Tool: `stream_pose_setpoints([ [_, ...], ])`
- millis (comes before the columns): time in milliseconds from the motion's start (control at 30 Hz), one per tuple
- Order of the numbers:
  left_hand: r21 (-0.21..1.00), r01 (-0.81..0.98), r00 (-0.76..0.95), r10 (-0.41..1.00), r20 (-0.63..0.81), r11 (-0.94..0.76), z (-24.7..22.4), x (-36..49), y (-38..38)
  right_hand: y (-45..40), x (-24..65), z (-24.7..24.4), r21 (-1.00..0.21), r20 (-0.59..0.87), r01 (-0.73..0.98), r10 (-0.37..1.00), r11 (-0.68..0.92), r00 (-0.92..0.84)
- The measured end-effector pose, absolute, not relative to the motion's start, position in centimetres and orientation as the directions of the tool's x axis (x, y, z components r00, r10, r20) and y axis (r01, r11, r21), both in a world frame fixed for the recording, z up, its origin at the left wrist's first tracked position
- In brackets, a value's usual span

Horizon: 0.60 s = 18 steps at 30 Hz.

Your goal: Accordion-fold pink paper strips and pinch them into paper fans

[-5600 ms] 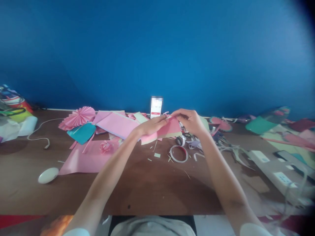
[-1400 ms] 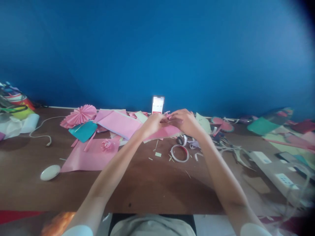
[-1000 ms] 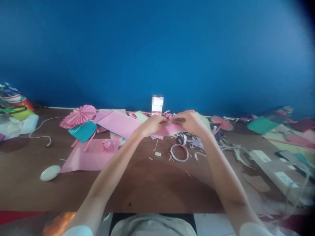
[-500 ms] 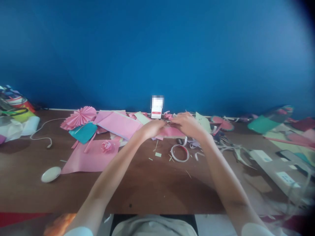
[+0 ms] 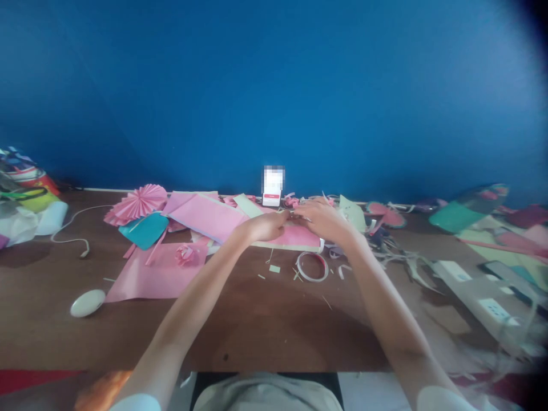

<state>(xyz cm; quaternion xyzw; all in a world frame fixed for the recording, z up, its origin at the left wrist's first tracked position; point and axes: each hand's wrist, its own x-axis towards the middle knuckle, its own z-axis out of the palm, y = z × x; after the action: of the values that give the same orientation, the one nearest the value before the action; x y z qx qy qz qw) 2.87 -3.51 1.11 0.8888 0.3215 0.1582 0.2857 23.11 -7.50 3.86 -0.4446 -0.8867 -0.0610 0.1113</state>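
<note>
Meeting over the pink strip of paper (image 5: 302, 238) near the middle of the far edge of the desk (image 5: 257, 325), the left hand (image 5: 266, 226) and the right hand (image 5: 327, 220) have bent fingers, the tips close together. What lies between them is too small and hidden to make out, so I cannot tell how tightly either hand grips, or on what.

Toward the far left corner, 2 pieces look finished: the pleated pink fan (image 5: 144, 201) and the paper flower (image 5: 185, 254) on the flat pink sheet (image 5: 148, 281). The strip shows only a flat face and pale near edge, so I judge the work there unfinished; how much is left is unclear. The tape roll (image 5: 312, 266) lies nearer the desk's near edge than the hands.
</note>
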Motion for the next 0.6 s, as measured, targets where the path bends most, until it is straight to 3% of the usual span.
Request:
stream_pose_setpoints([
  [100, 0.605, 0.53, 0.756, 0.655, -0.019, -0.594, 1.4, 2.8, -3.7, -7.3, 23.2, 3.7, 0.003, 0.242, 0.799, 0.775, 0.601, -0.583],
  [333, 0.642, 0.504, 0.741, 0.671, 0.023, -0.578, 1.2, 2.3, -3.0, -7.5, 23.1, 3.7, 0.022, 0.206, 0.782, 0.763, 0.623, -0.613],
  [600, 0.55, 0.486, 0.805, 0.593, 0.021, -0.679, 1.7, 2.0, -2.6, -7.6, 23.0, 3.7, -0.116, 0.177, 0.78, 0.786, 0.615, -0.593],
])
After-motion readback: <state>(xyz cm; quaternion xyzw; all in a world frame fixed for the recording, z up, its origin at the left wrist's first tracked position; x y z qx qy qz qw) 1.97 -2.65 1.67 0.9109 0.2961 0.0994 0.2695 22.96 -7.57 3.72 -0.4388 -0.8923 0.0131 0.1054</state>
